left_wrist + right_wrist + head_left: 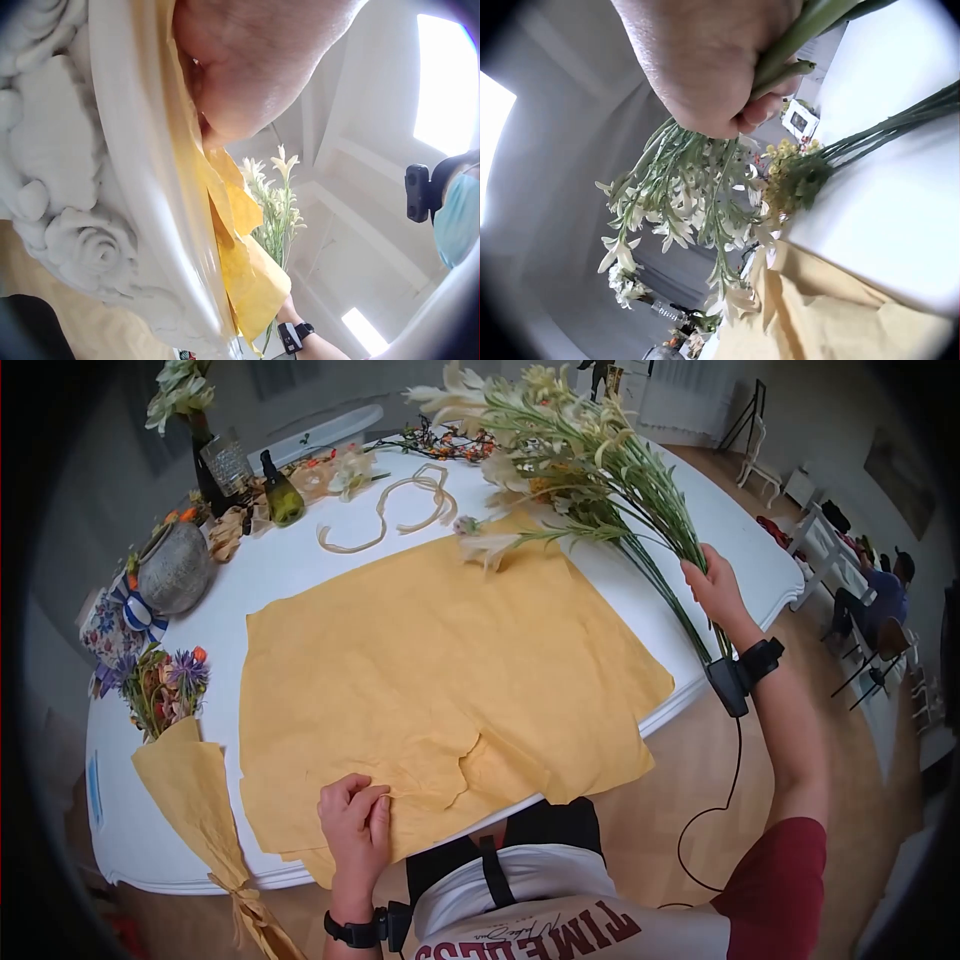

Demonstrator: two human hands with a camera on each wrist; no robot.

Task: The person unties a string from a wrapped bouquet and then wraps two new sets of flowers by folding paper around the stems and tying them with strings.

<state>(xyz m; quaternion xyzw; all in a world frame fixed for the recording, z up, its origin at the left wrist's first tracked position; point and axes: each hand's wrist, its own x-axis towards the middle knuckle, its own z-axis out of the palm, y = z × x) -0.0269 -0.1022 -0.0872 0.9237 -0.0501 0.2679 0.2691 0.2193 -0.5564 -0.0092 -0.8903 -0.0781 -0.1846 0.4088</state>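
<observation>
right hand: grips white flowers (560, 435) by the stems, fingers curled round them, over the table's (745, 510) right side. Hand (712, 588) is well below the blooms.
left hand: pinches paper (390, 650) at the near edge; hand (357, 830) is curled, thumb close to index.
paper: spread on the table, creased, ragged-edged flap (465, 765) near the left hand, near side hangs past the table edge.
second bunch: yellow flowers on the table under the held ones, stems (892, 126) towards the near right edge.
other stuff: ribbon (380, 540) beyond the paper; wrapped bouquet (190, 770) to its left, tail over the edge.
risk, paper: flap looks weak. Hard pull by the left hand could rip it further or skew the sheet.
risk, blooms: heads lie close over the second bunch. A quick sideways swing could tangle both and bend or shed petals.
risk, stems: top-heavy bunch; loosened fingers could let stems fan out or slip.
risk, cable: hangs from the right wrist (738, 760), could snag if the arm reaches far.
</observation>
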